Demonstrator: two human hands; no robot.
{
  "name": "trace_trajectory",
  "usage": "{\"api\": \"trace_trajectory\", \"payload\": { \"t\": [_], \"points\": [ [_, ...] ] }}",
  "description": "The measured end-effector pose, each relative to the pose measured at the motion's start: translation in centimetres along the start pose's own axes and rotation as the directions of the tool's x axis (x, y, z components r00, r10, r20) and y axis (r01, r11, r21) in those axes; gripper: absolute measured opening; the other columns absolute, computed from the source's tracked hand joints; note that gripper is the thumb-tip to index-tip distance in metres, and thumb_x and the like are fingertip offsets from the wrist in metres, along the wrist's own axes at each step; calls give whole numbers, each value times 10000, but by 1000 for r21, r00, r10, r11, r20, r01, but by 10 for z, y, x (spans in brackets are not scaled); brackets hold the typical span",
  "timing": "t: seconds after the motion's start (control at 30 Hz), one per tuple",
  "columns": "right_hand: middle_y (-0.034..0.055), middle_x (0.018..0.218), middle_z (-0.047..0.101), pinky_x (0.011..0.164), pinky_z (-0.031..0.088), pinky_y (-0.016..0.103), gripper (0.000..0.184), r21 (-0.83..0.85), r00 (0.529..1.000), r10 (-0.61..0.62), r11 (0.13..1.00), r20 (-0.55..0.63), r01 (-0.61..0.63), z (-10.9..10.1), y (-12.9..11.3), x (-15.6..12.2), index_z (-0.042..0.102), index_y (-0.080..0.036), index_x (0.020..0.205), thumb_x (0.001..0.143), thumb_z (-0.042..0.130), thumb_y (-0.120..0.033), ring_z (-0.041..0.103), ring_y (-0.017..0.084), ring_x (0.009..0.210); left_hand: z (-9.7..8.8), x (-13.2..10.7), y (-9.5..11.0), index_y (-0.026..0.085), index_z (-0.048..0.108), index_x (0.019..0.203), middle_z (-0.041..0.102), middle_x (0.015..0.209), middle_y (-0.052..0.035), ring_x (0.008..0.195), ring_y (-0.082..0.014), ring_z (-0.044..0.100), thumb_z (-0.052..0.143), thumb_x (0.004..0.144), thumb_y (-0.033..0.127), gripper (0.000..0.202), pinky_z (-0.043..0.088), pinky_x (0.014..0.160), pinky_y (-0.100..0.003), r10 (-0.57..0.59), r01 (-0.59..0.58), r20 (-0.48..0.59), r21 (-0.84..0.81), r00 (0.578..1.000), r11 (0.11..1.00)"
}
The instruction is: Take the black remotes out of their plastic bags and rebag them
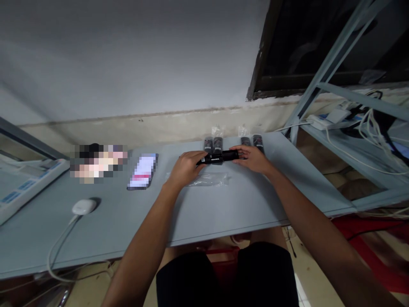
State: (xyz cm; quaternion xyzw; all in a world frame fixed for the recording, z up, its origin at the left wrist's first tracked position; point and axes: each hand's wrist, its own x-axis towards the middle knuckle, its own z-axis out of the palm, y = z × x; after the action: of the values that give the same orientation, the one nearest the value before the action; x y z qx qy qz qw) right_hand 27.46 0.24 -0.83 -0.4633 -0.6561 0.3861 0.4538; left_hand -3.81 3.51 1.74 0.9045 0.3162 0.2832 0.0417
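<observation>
My left hand [185, 167] and my right hand [252, 157] hold the two ends of a slim black remote-like device [219, 157] just above the grey table [223, 204]. An empty clear plastic bag [211, 179] lies flat under and in front of my hands. Behind the device, near the wall, two pairs of similar dark devices in clear bags [213, 143] [252, 140] lie side by side.
A phone with a lit screen [143, 172] lies left of my hands. Further left are a blurred patch [97, 162] and a white puck with a cable [83, 207]. A metal shelf frame with power strips and cables [345, 115] stands at right.
</observation>
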Motion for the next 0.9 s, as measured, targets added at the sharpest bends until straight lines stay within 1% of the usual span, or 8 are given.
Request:
{"api": "trace_trajectory", "payload": {
  "t": [0.23,0.4,0.47,0.57,0.7,0.77,0.83,0.9],
  "points": [
    [94,1204,751,960,597,491,472,-102,999,-30,994,-19,28,0,1,0,753,-261,1233,772,841,-301,723,249,986,1,0,2,237,678,1343,725,1336,-89,1206,-281,697,665,954,246,389,559,1048,-520,0,0,-3,-12,1000,1000],
    [78,1169,752,845,613,443,479,-163,1000,-20,986,-24,16,0,-1,-1,755,-278,1247,776,835,-316,694,221,838,2,0,1,225,686,1338,727,1332,-97,1214,-290,695,663,957,255,383,557,1055,-515,0,0,2,-9,1000,1000],
    [76,1148,743,823,615,438,472,-179,1000,-13,984,-26,8,-1,-2,-1,759,-287,1244,778,831,-306,680,207,803,2,0,1,231,685,1341,728,1331,-95,1219,-290,693,661,958,254,385,555,1057,-518,2,-2,0,-4,1000,1000],
    [74,1117,726,843,614,447,446,-192,999,-26,981,-36,18,0,-3,-2,763,-284,1235,793,814,-307,681,199,806,2,0,1,235,684,1341,726,1335,-90,1219,-285,692,664,960,256,382,557,1055,-515,-4,4,0,-2,1000,1000],
    [73,1095,749,873,602,422,394,-141,998,-46,989,-52,38,3,-4,-2,752,-264,1222,854,772,-402,711,221,916,1,0,1,222,682,1339,727,1333,-92,1218,-284,692,683,955,254,385,554,1056,-499,-1,1,5,8,1000,1000],
    [69,1010,764,806,599,376,362,-110,995,-45,993,-87,36,5,-6,-2,755,-247,1175,902,719,-481,717,214,881,1,0,1,228,678,1346,726,1333,-90,1215,-284,693,672,964,254,383,555,1047,-500,7,-7,0,30,1000,1000],
    [48,822,744,684,577,325,395,-85,991,-22,996,-131,10,6,-10,-2,755,-225,1113,930,667,-564,697,190,736,1,0,3,232,672,1357,724,1335,-94,1221,-286,688,651,979,259,380,551,1043,-507,18,-17,-14,53,1000,998],
    [30,699,708,579,536,293,454,-48,991,22,998,-135,-28,8,-13,-2,744,-212,1062,936,633,-633,653,169,610,2,0,5,232,663,1370,717,1345,-98,1229,-287,682,635,994,275,380,547,1040,-507,44,-42,-29,61,999,997]
  ]
}}
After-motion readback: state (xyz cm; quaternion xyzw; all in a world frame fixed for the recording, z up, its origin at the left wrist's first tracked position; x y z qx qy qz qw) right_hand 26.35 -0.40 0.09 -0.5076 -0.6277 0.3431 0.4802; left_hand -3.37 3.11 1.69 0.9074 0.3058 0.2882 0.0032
